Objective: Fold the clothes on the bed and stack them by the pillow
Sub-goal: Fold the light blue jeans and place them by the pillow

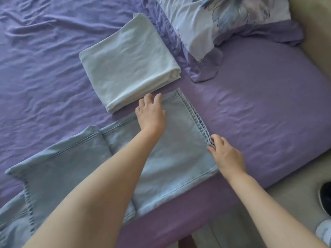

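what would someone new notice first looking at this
Two bare arms reach over a purple bed: the left hand lies flat on light blue jeans, while the right hand pinches their frayed hem. Just beyond sits a neatly folded pale garment, beside the floral pillow at the top right.

Soft, even daylight fills the scene, bright without harsh glare. Shadows are faint: shallow ones lie in the wrinkles of the purple bed sheet (44, 72) and under the edge of the pillow (215, 20). The picture is slightly soft overall. Wide-angle distortion bends the mattress edge at right and stretches the forearms near the bottom.
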The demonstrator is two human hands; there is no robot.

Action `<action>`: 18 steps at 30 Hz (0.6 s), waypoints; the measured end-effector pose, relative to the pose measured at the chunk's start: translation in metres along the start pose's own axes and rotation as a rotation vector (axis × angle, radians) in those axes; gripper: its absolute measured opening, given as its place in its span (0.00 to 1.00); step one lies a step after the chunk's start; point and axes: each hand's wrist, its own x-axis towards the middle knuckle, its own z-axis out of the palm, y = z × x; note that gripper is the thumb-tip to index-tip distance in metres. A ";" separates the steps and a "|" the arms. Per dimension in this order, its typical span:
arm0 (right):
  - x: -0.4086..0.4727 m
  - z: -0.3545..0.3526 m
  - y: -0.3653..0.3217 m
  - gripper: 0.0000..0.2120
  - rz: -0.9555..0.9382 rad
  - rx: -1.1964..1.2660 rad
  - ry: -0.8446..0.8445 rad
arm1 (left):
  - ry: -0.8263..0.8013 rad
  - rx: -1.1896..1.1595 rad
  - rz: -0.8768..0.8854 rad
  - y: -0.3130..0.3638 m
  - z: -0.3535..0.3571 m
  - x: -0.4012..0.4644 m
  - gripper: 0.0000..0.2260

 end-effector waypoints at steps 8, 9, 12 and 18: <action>-0.018 0.027 -0.048 0.31 -0.373 -0.176 0.026 | -0.213 0.099 0.161 -0.047 0.048 -0.103 0.26; -0.024 0.033 -0.046 0.32 -0.371 -0.232 -0.035 | -0.233 0.106 0.158 -0.054 0.051 -0.114 0.28; -0.038 0.037 -0.028 0.36 -0.306 -0.294 -0.127 | -0.307 0.171 0.201 -0.073 0.053 -0.147 0.36; -0.054 0.020 -0.056 0.44 -0.141 -0.251 -0.221 | -0.385 0.196 0.286 -0.095 0.029 -0.182 0.35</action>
